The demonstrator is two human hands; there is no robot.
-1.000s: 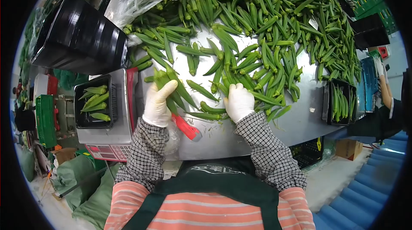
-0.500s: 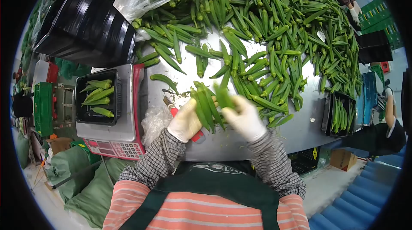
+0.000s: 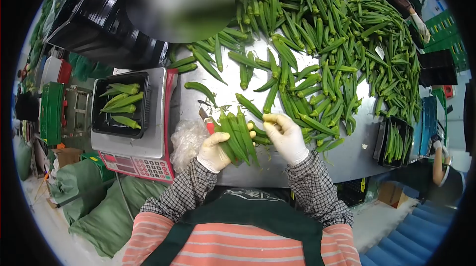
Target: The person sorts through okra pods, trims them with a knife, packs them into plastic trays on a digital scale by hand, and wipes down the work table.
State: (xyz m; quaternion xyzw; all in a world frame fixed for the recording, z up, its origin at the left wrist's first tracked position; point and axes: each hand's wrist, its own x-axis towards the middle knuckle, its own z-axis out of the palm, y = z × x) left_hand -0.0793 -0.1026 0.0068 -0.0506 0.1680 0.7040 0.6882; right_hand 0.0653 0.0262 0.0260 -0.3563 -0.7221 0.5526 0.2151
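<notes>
My left hand (image 3: 214, 153), in a white glove, is closed around several green okra pods (image 3: 235, 137) fanned side by side with their stem ends up. To its right, my gloved right hand (image 3: 286, 139) pinches the lower end of a single okra pod (image 3: 249, 106), which points up and left over the table. A knife with a red handle (image 3: 209, 125) lies beside my left hand, partly hidden behind it. Loose okra (image 3: 310, 87) spreads over the metal table ahead of both hands.
At left, a digital scale (image 3: 163, 112) carries a black tray (image 3: 145, 117) with several okra pods. Black stacked trays (image 3: 106, 23) stand behind it. Crumpled clear plastic (image 3: 187, 142) lies near my left hand. Another okra tray (image 3: 381, 142) sits at right, near co-workers. A blurred oval covers the upper left.
My right hand's okra pod was blurred by motion above the bunch; now a pod points up-left from its fingertips. My left hand still holds its bunch, slightly lower. The view has shifted a little.
</notes>
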